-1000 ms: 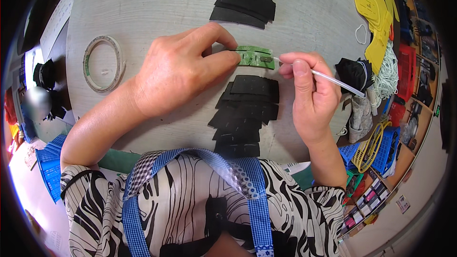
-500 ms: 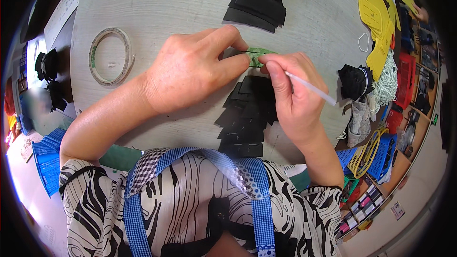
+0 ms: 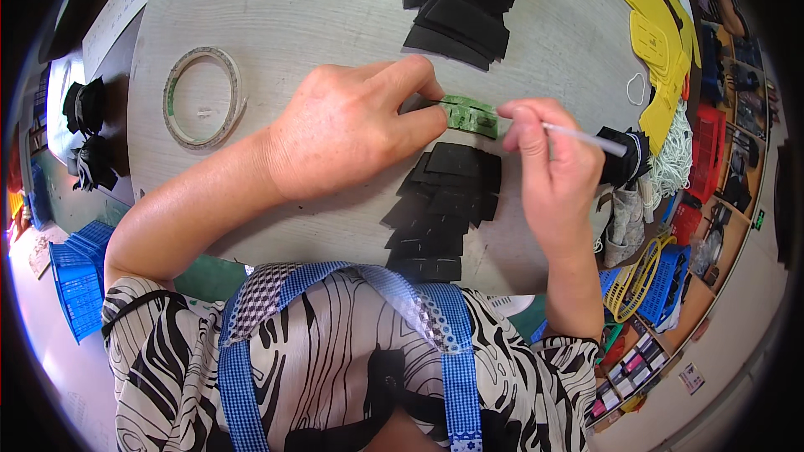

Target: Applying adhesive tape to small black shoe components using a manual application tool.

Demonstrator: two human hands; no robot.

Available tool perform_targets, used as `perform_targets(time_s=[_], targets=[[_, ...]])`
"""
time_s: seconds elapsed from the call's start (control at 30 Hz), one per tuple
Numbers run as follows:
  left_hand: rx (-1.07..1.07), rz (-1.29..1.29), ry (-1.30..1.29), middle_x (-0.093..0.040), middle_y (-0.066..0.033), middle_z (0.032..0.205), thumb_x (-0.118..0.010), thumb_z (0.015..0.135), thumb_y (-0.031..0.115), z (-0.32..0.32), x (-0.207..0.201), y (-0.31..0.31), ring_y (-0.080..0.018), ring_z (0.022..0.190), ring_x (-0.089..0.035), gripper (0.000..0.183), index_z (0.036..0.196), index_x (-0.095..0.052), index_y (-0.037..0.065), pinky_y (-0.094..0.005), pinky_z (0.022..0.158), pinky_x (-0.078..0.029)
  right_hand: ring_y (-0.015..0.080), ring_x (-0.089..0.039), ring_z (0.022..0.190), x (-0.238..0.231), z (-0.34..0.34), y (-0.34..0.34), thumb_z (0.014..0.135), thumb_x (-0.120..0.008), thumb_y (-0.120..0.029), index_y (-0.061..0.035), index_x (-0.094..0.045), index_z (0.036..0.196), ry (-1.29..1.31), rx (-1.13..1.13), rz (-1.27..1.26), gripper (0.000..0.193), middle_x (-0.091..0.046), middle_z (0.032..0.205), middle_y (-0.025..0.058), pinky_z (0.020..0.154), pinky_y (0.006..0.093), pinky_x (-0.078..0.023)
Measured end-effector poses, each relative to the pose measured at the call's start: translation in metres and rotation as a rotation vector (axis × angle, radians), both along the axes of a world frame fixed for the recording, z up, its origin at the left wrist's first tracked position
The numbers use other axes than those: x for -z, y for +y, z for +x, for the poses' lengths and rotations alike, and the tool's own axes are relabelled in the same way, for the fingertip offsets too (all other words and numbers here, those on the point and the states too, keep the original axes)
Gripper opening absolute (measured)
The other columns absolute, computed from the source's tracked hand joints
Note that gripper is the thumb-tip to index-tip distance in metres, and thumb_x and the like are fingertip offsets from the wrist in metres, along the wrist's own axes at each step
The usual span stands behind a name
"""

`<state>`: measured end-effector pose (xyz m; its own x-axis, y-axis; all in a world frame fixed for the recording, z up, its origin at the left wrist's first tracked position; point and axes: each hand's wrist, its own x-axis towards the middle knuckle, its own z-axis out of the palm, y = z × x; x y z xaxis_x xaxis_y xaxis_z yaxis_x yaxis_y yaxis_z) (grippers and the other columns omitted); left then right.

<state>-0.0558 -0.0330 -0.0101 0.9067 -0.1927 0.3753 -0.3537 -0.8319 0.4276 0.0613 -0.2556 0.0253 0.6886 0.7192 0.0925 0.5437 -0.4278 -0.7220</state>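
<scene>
Fingertips of my left hand [image 3: 352, 134] press on the left end of a small green slotted template [image 3: 473, 117], which lies flat on the table over a dark piece only partly seen. My right hand [image 3: 557, 159] pinches a thin pale pen-like stick [image 3: 590, 139] just right of the template, its lower end hidden by the fingers. Below the template runs a column of overlapping black cut pieces [image 3: 456, 192], some with short light marks. Beyond it lies a heap of unmarked-looking black pieces [image 3: 461, 21].
A tape roll [image 3: 172, 113] lies flat at left on the table. Along the right edge are yellow cut-out sheets [image 3: 649, 29], white cord [image 3: 670, 167] and a tied black bundle [image 3: 624, 159]. Blue baskets [image 3: 77, 285] stand off the left side, and shelves [image 3: 737, 167] line the right.
My right hand has moved right, off the green template, with the stick still in it, uncovering the template's right end. The left hand has shifted slightly right and down.
</scene>
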Motion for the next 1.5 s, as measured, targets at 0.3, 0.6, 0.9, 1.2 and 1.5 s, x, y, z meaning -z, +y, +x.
perform_targets(time_s=[0.3, 0.6, 0.9, 1.2, 1.5], targets=[[0.194, -0.252, 0.148, -0.072, -0.0024, 0.111, -0.082, 0.079, 0.008, -0.005, -0.003, -0.005, -0.0162, 0.074, -0.071, 0.024, 0.102, -0.077, 0.012, -0.0329, 0.06, -0.058, 0.0284, -0.065, 0.092, 0.035, 0.038, 0.042, 0.085, -0.086, -0.009, -0.0092, -0.077, 0.115, -0.468, -0.005, 0.011, 0.031, -0.065, 0.101, 0.008, 0.078, 0.0404, -0.054], [0.219, -0.242, 0.18, -0.072, -0.003, 0.111, -0.081, 0.076, 0.007, -0.011, -0.009, -0.002, -0.0176, 0.075, -0.071, 0.026, 0.102, -0.077, 0.011, -0.0331, 0.06, -0.058, 0.0287, -0.067, 0.091, 0.035, 0.035, 0.045, 0.085, -0.085, -0.005, -0.008, -0.074, 0.104, -0.379, 0.044, 0.173, 0.023, -0.068, 0.098, 0.0069, 0.077, 0.0409, -0.055], [0.176, -0.224, 0.143, -0.072, -0.0049, 0.111, -0.083, 0.077, 0.002, -0.018, -0.019, 0.002, -0.0161, 0.068, -0.068, 0.028, 0.104, -0.078, 0.009, -0.0314, 0.059, -0.056, 0.0278, -0.067, 0.09, 0.021, 0.009, 0.014, 0.094, -0.078, -0.007, -0.0056, -0.073, 0.108, -0.33, -0.102, 0.026, 0.015, -0.07, 0.1, 0.0105, 0.078, 0.0385, -0.055], [-0.092, -0.109, 0.077, -0.07, -0.0049, 0.111, -0.083, 0.083, 0.004, -0.007, -0.015, -0.009, -0.0163, 0.065, -0.065, 0.026, 0.107, -0.077, 0.009, -0.0333, 0.059, -0.055, 0.0155, -0.06, 0.102, 0.018, -0.005, -0.016, 0.113, -0.056, -0.045, 0.002, -0.054, 0.142, 0.374, 0.152, 0.461, 0.055, -0.06, 0.118, 0.0111, 0.093, 0.0317, -0.052], [-0.156, -0.083, 0.053, -0.069, -0.0026, 0.109, -0.084, 0.084, 0.007, -0.006, -0.004, -0.024, -0.0134, 0.062, -0.063, 0.023, 0.106, -0.076, 0.011, -0.0318, 0.056, -0.054, 0.0103, -0.067, 0.083, 0.017, 0.002, -0.014, 0.111, -0.064, -0.016, 0.002, -0.074, 0.111, 0.278, 0.102, 0.308, 0.021, -0.072, 0.095, 0.0062, 0.076, 0.0248, -0.053]])
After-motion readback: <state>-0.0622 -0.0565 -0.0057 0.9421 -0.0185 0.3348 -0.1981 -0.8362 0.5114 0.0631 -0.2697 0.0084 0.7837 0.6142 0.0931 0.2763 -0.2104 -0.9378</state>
